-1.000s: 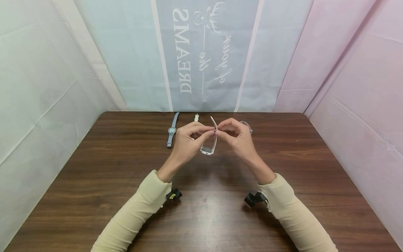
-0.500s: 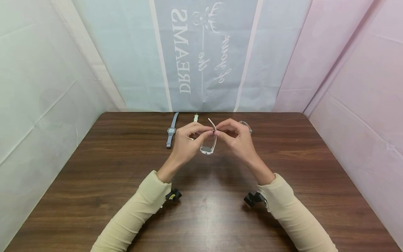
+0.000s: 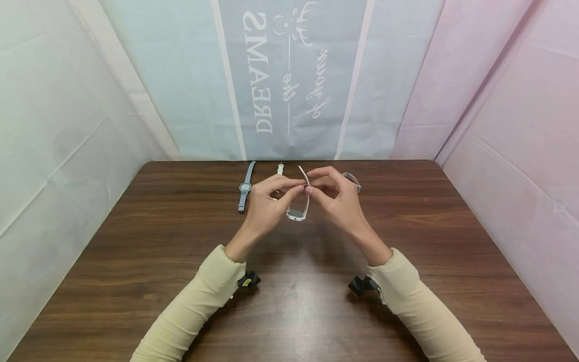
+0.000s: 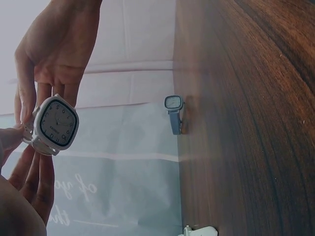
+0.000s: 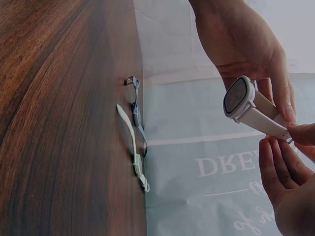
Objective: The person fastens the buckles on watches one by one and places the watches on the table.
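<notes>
Both hands hold a white wristwatch in the air over the table, its strap bent into a loop. In the head view the watch case point(image 3: 296, 215) hangs below the fingertips, and the strap's free end point(image 3: 302, 172) sticks up above them. My left hand point(image 3: 267, 206) pinches the strap near the buckle between thumb and fingers. From the other side my right hand point(image 3: 341, 206) pinches it too, thumb against the strap. The rounded square dial point(image 4: 59, 123) faces the left wrist camera. In the right wrist view the white strap point(image 5: 258, 120) runs to the fingertips, which partly cover the buckle.
Along the back of the brown wooden table point(image 3: 181, 241) lie a blue watch point(image 3: 245, 187) and a pale green-white watch point(image 3: 280, 169), partly behind the left hand. Another bluish watch point(image 3: 353, 181) sits behind the right hand. Fabric walls point(image 3: 289, 75) enclose the back and sides.
The hands stay almost in place on the watch. The right index finger has lifted slightly, and the strap's free end has shifted a little.
</notes>
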Motion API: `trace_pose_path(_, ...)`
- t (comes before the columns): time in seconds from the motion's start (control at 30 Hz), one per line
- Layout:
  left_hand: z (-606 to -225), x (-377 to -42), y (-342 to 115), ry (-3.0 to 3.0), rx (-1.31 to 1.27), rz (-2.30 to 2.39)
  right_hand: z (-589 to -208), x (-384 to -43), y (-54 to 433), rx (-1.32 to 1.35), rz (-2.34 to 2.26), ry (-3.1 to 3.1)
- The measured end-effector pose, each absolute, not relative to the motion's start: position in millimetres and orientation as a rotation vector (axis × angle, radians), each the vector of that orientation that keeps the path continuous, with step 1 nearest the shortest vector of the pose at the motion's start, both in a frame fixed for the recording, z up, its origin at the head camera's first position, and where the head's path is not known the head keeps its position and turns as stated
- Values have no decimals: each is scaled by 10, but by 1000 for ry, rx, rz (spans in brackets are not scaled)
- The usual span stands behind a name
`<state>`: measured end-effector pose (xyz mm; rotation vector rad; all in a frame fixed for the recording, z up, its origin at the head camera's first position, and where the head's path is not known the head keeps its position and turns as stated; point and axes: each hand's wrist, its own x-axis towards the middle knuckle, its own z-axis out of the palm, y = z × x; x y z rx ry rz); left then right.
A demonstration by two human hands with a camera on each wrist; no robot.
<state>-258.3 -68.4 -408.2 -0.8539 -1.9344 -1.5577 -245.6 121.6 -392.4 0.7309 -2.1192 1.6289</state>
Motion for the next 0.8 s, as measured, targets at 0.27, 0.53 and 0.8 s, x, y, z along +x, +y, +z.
trace_pose_path(0.27,-4067,-2587,-692,-1951,-860,-1526,-3929,-2469,1225,785,1604,-2098)
trace_pose_path(0.53,-4052,-2573,-704,-1959,-851,-1501,-3921,-2469,1220,812,1570,-2112)
trace_pose_path(0.8,-4055,-2560,-698,-1954,-870,-1465,-3918,-2440,1223,821,1532,-2142)
